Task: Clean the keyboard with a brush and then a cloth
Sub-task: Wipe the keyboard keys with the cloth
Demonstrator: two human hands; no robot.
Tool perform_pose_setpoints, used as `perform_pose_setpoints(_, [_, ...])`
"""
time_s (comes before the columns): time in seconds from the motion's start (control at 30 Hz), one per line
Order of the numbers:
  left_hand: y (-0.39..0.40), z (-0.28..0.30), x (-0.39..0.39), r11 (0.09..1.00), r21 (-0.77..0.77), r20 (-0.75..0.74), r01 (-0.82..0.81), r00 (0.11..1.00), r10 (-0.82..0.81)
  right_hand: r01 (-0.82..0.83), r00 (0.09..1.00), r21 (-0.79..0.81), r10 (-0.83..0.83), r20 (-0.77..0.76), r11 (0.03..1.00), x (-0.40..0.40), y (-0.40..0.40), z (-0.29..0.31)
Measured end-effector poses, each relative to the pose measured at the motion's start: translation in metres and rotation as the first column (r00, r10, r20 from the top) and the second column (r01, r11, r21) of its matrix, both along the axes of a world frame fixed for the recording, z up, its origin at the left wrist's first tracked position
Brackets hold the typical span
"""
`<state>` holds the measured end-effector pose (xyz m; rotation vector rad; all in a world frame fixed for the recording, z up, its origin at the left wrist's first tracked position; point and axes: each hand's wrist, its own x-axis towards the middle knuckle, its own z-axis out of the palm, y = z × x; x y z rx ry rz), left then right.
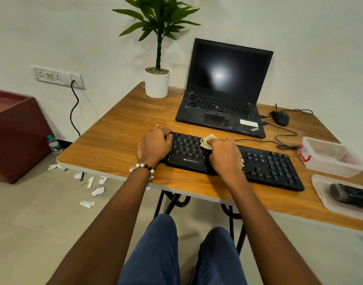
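Wiping the keyboard (265, 167) down

Right hand (225, 157) has its grip bunched round the cloth (207, 140) on the keys; left hand (154, 145) curls over the keyboard's left end.

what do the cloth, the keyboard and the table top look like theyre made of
Cloth: soft woven fabric, pale cream, crumpled under the right hand.
Keyboard: matte black plastic, moulded keys.
Table top: wood-grain surface, probably laminate given the pale edge band; slight sheen.

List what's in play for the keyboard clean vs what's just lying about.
In play:
keyboard
cloth, gripped by right hand
left hand, holding the keyboard's left end
brush, lying in a clear tray

Lying about:
laptop
mouse
potted plant
clear box
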<state>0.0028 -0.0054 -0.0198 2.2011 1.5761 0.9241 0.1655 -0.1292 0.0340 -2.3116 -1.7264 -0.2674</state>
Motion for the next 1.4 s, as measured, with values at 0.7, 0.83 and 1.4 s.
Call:
perform_pose_setpoints(0.7, [0.002,-0.001,0.000,1.000,-0.009,0.003,0.012,1.000,-0.012,-0.037,0.993,0.019,0.039,-0.114,0.999,-0.040,-0.012,-0.003])
perform_pose_setpoints(0.83, [-0.001,0.001,0.000,1.000,0.020,0.005,0.018,1.000,-0.018,-0.236,0.949,-0.031,0.223,-0.224,0.971,-0.050,-0.015,-0.006])
perform_pose_setpoints(1.4, [-0.006,0.006,0.000,1.000,0.000,-0.030,-0.002,1.000,0.002,-0.127,0.958,-0.020,0.117,-0.262,0.992,-0.043,-0.026,-0.008])
